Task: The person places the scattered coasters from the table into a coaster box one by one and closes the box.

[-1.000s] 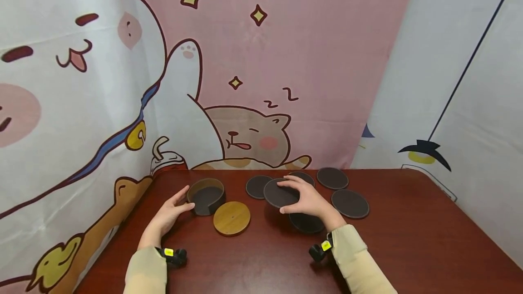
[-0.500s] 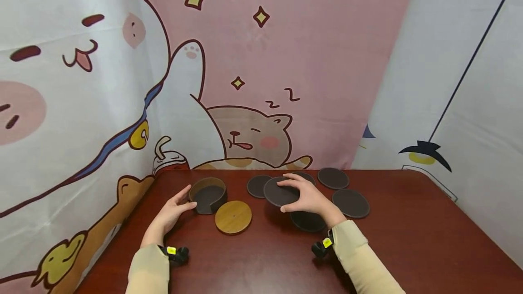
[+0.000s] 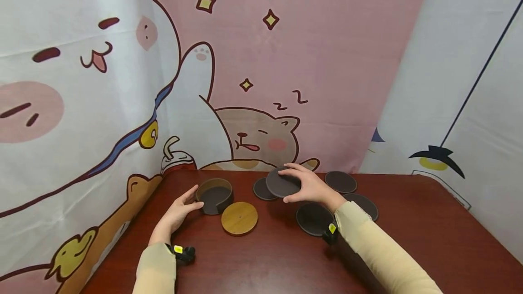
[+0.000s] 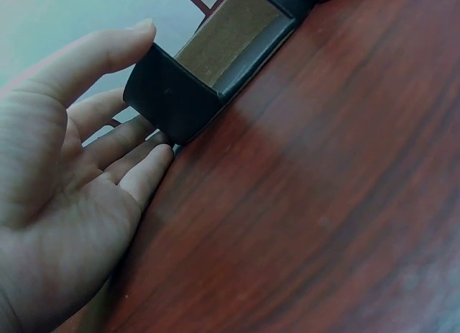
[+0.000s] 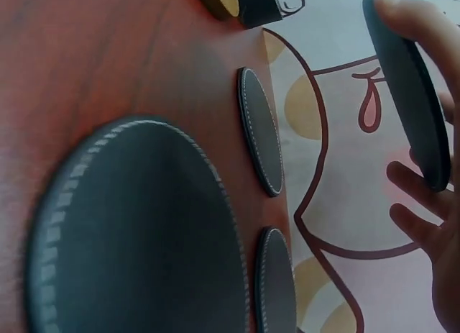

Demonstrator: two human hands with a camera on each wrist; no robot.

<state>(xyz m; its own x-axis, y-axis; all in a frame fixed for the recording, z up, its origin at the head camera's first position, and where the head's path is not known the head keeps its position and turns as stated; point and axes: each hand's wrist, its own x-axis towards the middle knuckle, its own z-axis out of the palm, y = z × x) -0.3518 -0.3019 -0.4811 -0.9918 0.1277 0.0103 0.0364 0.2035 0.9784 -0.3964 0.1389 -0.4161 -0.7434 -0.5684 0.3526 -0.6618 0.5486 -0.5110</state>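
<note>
Coaster [image 3: 282, 183], dark and round, was raised clear of the table [image 3: 261, 262] in your right hand [image 3: 312, 187]. Your right thumb gripped the near edge and your fingers spread over the far side; the right wrist view showed the disc tilted. Your left hand [image 3: 180, 212] held the dark round holder [image 3: 226, 201] at its outer wall, thumb and fingers set apart around the side. The holder stood on the table, just right of your left fingers, with a gap in its wall and a brown inner face.

Between your hands, nearer your left, a wooden disc [image 3: 239, 218] lay flat just beside the holder. Just left of your right hand, a second coaster [image 3: 260, 189] lay partly covered by the raised one in the head view. A third coaster [image 3: 311, 219] lay on the near side of your right hand, by the wrist camera [image 3: 330, 233]. Beyond your right wrist lay a fourth coaster [image 3: 341, 181] and a fifth coaster [image 3: 364, 204], the latter partly hidden by your right sleeve [image 3: 380, 239]. White stitching ran round the coasters in the right wrist view. A printed cloth [image 3: 327, 67] hung beyond both hands.
</note>
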